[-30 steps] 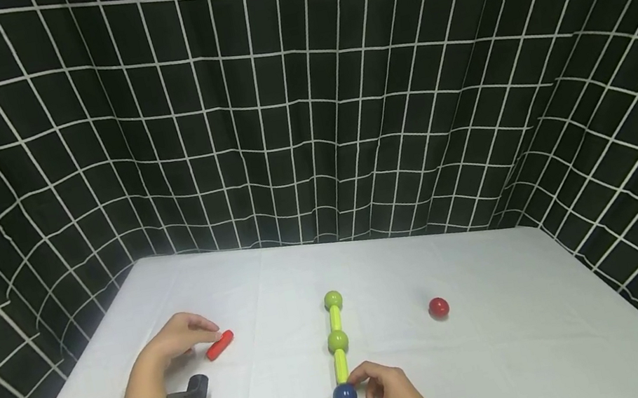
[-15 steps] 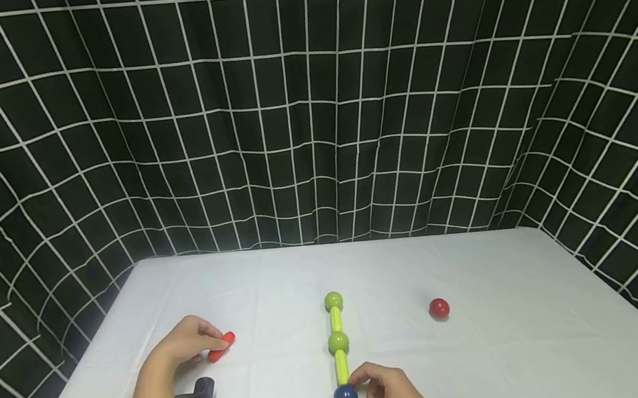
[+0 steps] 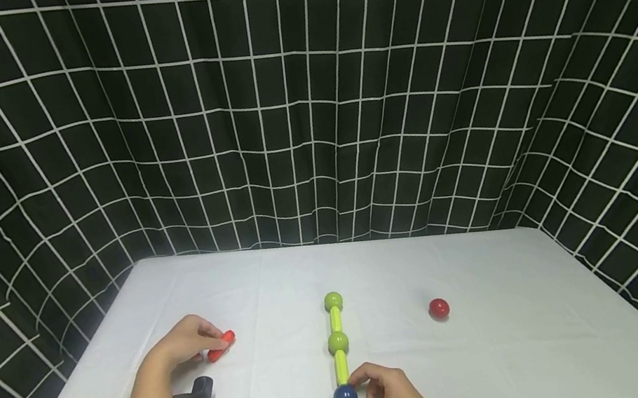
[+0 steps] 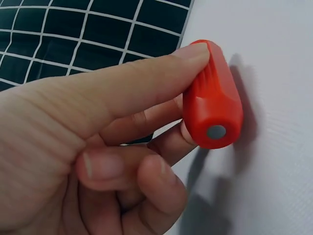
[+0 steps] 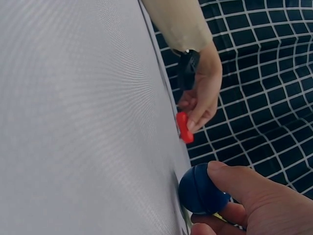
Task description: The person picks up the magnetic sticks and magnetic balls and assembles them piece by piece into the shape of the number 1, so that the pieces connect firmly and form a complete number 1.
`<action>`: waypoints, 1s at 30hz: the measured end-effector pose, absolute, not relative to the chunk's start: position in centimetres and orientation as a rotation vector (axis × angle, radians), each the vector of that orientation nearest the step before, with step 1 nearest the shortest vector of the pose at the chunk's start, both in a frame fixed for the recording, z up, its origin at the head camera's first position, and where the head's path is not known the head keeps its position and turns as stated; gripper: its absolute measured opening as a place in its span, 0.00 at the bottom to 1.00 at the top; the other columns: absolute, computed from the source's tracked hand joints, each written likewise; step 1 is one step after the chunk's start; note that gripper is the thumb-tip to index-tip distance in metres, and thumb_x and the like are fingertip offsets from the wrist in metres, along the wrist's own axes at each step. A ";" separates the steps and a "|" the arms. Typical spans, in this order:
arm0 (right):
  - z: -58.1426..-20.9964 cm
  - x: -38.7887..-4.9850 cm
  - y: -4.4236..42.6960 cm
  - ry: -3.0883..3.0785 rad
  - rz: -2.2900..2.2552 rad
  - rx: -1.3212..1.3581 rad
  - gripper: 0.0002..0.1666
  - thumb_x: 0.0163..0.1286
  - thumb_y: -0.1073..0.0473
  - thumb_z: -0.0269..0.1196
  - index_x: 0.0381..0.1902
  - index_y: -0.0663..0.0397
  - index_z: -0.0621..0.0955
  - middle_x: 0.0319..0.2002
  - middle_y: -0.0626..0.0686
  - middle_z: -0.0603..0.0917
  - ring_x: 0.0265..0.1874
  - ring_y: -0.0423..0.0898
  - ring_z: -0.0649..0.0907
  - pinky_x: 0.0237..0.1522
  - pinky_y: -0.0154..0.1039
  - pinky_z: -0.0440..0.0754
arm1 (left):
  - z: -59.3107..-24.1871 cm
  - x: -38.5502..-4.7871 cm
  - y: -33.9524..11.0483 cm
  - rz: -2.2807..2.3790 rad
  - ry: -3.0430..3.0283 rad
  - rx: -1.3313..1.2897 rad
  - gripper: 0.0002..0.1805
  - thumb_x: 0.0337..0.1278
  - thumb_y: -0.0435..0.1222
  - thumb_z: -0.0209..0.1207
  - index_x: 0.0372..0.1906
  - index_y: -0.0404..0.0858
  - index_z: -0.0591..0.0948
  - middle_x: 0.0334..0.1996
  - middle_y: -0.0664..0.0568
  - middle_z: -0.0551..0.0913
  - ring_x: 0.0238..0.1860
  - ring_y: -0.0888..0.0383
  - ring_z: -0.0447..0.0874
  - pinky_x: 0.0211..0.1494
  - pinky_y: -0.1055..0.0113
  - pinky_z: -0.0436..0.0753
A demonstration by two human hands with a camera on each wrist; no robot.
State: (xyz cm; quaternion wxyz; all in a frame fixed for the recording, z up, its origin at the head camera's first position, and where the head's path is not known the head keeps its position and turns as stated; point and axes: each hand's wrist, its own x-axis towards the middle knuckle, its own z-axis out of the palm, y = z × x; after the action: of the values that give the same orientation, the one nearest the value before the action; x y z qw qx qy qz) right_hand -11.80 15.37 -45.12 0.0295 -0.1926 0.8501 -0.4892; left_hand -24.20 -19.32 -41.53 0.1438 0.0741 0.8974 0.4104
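Note:
My left hand [image 3: 189,341] pinches a red magnetic rod [image 4: 220,98] between thumb and fingers at the left of the table. A grey metal dot marks the rod's near end in the left wrist view. My right hand [image 3: 392,396] holds a blue ball [image 3: 344,397] between thumb and fingers. From that ball a straight chain runs away from me: a yellow-green rod [image 3: 341,367], a green ball [image 3: 338,343], another yellow-green rod [image 3: 335,319] and a far green ball [image 3: 333,301]. In the right wrist view, the thumb lies on the blue ball [image 5: 198,191].
A red ball [image 3: 439,308] sits alone to the right of the chain. The table [image 3: 510,336] wears a white cloth. Black curtains [image 3: 281,127] with a white grid stand behind it and at both sides. A black wrist camera [image 3: 199,392] is strapped to my left wrist.
My left hand has moved slightly right and its thumb has come over the red rod, which it now pinches. The right hand and the chain look unchanged.

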 end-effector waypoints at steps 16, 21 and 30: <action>-44.8 -12.3 15.2 2.658 -1.466 -0.569 0.19 0.52 0.51 0.70 0.39 0.54 0.80 0.33 0.47 0.83 0.21 0.30 0.73 0.23 0.27 0.75 | -41.1 -24.2 -18.2 1.193 2.485 0.366 0.13 0.53 0.37 0.62 0.38 0.29 0.83 0.16 0.58 0.72 0.17 0.62 0.65 0.23 0.69 0.67; -44.7 -12.8 15.2 2.700 -1.448 -0.569 0.18 0.52 0.53 0.71 0.38 0.54 0.80 0.32 0.47 0.83 0.21 0.30 0.72 0.22 0.27 0.73 | -41.2 -24.3 -17.9 1.201 2.458 0.424 0.13 0.53 0.38 0.62 0.36 0.30 0.83 0.16 0.58 0.72 0.17 0.62 0.64 0.22 0.70 0.66; -44.6 -13.9 15.2 2.726 -1.429 -0.571 0.18 0.52 0.54 0.71 0.38 0.56 0.80 0.31 0.48 0.83 0.20 0.30 0.72 0.20 0.27 0.73 | -41.5 -24.6 -17.1 1.207 2.430 0.482 0.13 0.51 0.37 0.62 0.37 0.31 0.83 0.17 0.57 0.75 0.16 0.63 0.63 0.21 0.71 0.65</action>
State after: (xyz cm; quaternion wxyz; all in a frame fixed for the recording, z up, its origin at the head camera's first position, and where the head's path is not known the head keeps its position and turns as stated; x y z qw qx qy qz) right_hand -13.88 15.21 -44.63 0.0059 -0.1824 0.8708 -0.4564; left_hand -24.63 -17.13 -41.55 0.1917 0.1715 0.8655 0.4298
